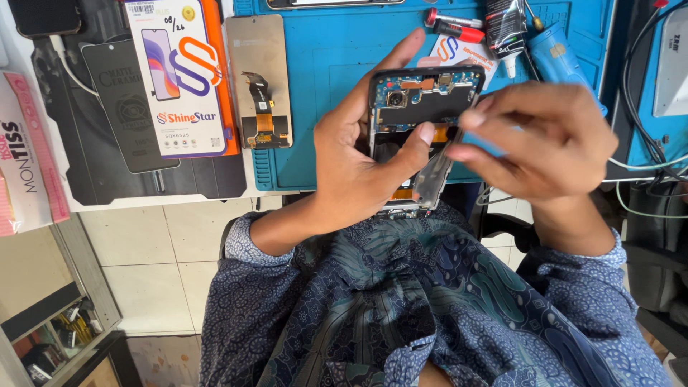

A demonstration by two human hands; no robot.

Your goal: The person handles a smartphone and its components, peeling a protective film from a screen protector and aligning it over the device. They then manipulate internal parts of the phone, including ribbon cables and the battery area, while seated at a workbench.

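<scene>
My left hand (358, 154) grips an opened smartphone (423, 97) with its back off, so the circuit board and camera module show. The thumb presses on the phone's middle. My right hand (537, 140) is close on the right, fingertips pinched at a thin dark strip or film (432, 179) that hangs along the phone's right edge. Both hands are held above my lap, in front of a blue work mat (322, 72).
On the mat lie a replacement screen with a flex cable (259, 82), a red-capped tube (459, 30), a glue tube (505, 29) and a blue tool (555, 54). A white and orange phone-part box (179, 72) and a dark protector pack (129, 104) lie left. Cables hang at right.
</scene>
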